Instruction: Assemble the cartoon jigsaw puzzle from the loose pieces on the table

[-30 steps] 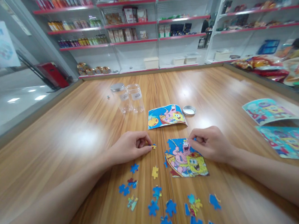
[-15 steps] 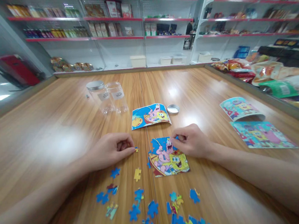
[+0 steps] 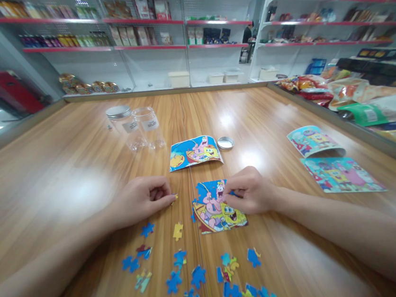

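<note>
My left hand (image 3: 143, 200) is closed in a pinch on a small puzzle piece (image 3: 176, 196), whose yellow edge shows past the fingertips. My right hand (image 3: 247, 190) lies over the upper right of a partly joined jigsaw puzzle (image 3: 214, 211) with a pink starfish and a yellow sponge figure. Its fingers are pressed together; a bit of blue shows beneath them, and I cannot make out whether they hold a piece. Left of the joined part lies a yellow piece (image 3: 178, 231). Several loose blue pieces (image 3: 198, 276) are scattered nearer to me.
Behind the puzzle lies a curled picture sheet (image 3: 194, 152) beside a metal lid (image 3: 225, 142). Two clear plastic jars (image 3: 150, 130) stand farther back, one lidded. Two more picture sheets (image 3: 342, 175) are at right, near packaged goods (image 3: 365, 112) beyond the table edge.
My right hand has shifted slightly down and left over the puzzle. My left hand keeps its pinch on the piece. The whole view has moved a little.
</note>
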Motion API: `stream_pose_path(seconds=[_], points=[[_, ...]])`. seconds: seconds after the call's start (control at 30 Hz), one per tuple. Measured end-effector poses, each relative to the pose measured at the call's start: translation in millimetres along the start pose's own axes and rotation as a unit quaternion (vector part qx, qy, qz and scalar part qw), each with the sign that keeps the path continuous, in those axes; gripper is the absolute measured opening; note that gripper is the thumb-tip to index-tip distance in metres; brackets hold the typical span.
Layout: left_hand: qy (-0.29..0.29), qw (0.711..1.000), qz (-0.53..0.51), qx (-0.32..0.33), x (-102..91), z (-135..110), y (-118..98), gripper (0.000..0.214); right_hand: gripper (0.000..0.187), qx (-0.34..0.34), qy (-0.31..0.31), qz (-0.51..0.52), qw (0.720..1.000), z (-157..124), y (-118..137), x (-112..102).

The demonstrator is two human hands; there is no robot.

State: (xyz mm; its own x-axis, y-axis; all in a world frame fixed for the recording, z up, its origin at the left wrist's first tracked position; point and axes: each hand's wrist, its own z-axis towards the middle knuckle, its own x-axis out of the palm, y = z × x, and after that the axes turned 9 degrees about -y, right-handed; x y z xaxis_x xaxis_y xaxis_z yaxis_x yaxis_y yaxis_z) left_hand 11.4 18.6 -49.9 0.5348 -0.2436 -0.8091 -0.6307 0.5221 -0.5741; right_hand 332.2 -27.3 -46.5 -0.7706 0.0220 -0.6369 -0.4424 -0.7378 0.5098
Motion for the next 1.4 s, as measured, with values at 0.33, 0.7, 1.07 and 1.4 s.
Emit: stream_pose_path(seconds=[0.33,0.7,1.07,1.4], points=[[0.012,0.999,-0.041,-0.018,0.3,0,-1,0.033,0.022,0.032,-0.012,-0.021,0.999,-1,-4,1],[0.055,0.997,0.019,0.056,-23.0,-3,-31,0.049,0.019,0.039,-0.024,-0.033,0.998,-2,-4,-3],[0.121,0.926,0.127,0.333,-16.6,-32,-124,0.013,0.023,0.010,-0.028,-0.086,0.996,-1,1,-5],[0.087,0.928,0.124,0.341,-8.4,-29,-107,0.009,0.019,0.008,-0.033,-0.071,0.997,-1,-1,-3]])
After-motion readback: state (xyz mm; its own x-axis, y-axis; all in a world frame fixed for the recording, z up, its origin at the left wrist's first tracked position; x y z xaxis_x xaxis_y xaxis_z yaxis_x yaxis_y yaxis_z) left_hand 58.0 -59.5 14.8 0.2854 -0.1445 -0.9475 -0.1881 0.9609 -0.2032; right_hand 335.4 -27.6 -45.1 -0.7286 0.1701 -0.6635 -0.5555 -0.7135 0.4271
